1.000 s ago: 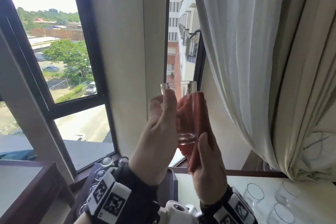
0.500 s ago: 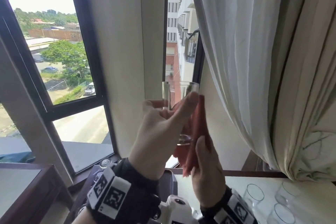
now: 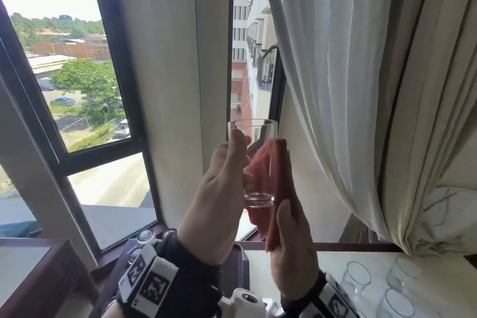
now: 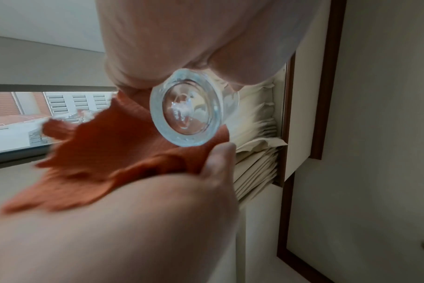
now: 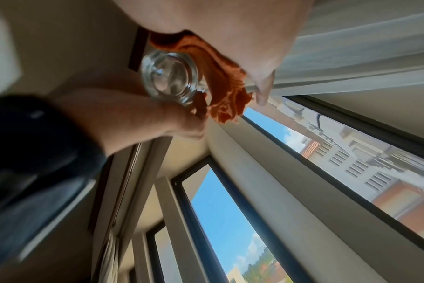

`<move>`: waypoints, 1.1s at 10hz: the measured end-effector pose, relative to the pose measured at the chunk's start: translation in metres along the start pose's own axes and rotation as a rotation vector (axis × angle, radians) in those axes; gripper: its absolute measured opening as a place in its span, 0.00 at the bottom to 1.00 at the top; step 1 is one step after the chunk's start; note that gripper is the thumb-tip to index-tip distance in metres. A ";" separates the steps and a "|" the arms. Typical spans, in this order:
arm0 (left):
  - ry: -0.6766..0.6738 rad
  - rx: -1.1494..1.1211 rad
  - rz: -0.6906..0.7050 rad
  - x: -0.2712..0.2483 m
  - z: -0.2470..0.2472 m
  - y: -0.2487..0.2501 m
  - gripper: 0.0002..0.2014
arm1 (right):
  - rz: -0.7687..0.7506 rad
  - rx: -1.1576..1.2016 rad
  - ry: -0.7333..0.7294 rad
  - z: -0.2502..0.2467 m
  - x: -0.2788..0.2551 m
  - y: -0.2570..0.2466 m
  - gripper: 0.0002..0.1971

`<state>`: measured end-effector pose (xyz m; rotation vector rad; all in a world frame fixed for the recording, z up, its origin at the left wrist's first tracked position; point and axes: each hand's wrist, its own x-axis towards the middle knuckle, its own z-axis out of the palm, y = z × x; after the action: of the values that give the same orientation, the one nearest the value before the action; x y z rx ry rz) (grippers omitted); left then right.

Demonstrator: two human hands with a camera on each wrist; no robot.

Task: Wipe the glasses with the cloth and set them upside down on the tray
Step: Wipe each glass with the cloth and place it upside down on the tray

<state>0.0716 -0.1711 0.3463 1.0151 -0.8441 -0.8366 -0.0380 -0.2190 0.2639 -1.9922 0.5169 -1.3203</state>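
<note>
Across the right half of the head view hangs a pale curtain [image 3: 361, 85], with a dark-framed window [image 3: 77, 85] filling the left; no brand or readable writing shows anywhere, only black-and-white square code markers on the wristbands [image 3: 147, 281]. At the frame's centre the left hand [image 3: 219, 204] grips a clear glass [image 3: 254, 160] upright, mouth up, fingers curled round its left side, raised against the window. The right hand [image 3: 291, 253] holds a reddish cloth [image 3: 271, 188] flat against the glass's right side and under its base, thumb pressing the cloth. Since half a second ago the left hand's fingers have shifted off the front of the glass to its left wall. Lower right, more glasses [image 3: 358, 276] stand on a pale table [image 3: 438, 292]; at bottom centre, glasses [image 3: 145, 235] sit upside down on a dark tray [image 3: 240, 266].
</note>
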 end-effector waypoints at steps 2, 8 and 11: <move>-0.022 0.117 0.034 0.001 0.011 -0.015 0.35 | -0.107 0.274 0.100 -0.011 0.042 -0.034 0.20; -0.046 -0.152 -0.084 0.023 -0.008 -0.003 0.32 | -0.348 0.214 -0.046 0.001 0.019 -0.036 0.28; -0.088 0.084 -0.045 0.013 0.003 -0.009 0.28 | -0.087 -0.063 -0.008 -0.012 0.021 0.014 0.26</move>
<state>0.0728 -0.1868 0.3411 1.0803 -0.9402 -0.8953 -0.0395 -0.2461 0.2700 -2.0917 0.4783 -1.3629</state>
